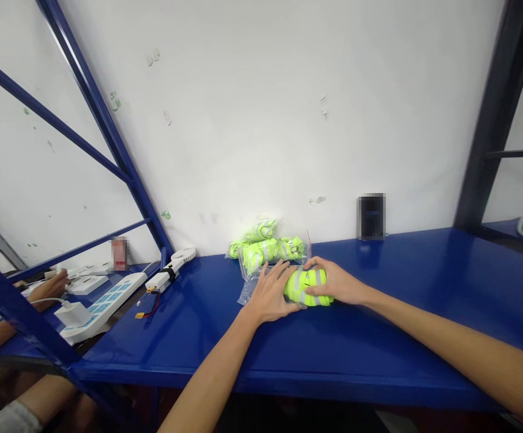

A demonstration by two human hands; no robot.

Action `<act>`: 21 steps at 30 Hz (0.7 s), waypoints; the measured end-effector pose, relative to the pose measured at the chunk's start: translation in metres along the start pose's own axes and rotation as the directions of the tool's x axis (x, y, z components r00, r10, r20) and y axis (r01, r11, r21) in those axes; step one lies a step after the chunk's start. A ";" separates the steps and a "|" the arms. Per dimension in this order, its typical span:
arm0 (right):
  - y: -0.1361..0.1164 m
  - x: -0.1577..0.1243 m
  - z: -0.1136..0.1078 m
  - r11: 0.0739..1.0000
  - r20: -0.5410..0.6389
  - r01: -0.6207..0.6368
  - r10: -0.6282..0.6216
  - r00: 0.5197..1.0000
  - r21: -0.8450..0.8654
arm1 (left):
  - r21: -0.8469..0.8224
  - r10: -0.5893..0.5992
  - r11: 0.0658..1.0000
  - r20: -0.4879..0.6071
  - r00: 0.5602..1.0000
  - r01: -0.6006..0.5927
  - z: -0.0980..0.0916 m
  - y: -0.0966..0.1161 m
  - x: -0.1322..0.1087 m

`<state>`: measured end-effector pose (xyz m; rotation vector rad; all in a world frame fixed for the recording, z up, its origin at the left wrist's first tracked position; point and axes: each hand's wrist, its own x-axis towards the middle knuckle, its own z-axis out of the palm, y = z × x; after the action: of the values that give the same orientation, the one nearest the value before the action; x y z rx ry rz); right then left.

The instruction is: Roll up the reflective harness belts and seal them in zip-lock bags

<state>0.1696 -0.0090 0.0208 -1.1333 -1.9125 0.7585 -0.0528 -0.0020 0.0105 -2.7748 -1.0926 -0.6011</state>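
Observation:
A folded neon-yellow reflective vest (305, 284) with grey strips lies on the blue shelf in front of me. My right hand (340, 281) grips its right side, thumb and fingers bent round it. On the left, my left hand (271, 296) is open, fingers spread over a clear plastic bag (246, 293) and thumb against the vest's lower left edge. Whether the vest is partly inside the bag I cannot tell. Just behind, several more bagged yellow vests (261, 249) are piled against the wall.
To the left lie a white power strip (115, 300) and a white device (164, 276) with a yellow-tipped cable (146, 314). A blurred dark object (372, 216) stands against the wall. Blue metal posts (103, 114) frame the shelf. Another person's hand (51, 288) is at far left.

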 end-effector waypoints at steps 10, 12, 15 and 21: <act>-0.001 -0.002 0.009 0.971 0.014 -0.115 0.114 0.993 0.211 | -0.002 0.049 0.999 -0.043 0.998 -0.049 0.002 0.009 0.004; 0.003 -0.003 0.010 0.959 -0.012 -0.158 0.166 0.986 0.233 | -0.017 0.045 0.999 -0.034 0.998 -0.045 0.002 0.007 0.003; 0.010 -0.002 0.012 0.897 0.031 -0.200 0.204 0.978 0.394 | -0.024 0.029 0.999 -0.047 0.998 -0.031 0.002 0.006 0.001; 0.009 0.003 0.015 0.761 -0.018 -0.169 0.231 0.973 0.626 | -0.034 -0.049 0.998 -0.102 0.994 0.046 0.006 0.006 0.005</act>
<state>0.1599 -0.0042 0.0063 -0.9247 -1.3001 1.3147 -0.0433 -0.0018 0.0077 -2.7162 -1.1404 -0.7646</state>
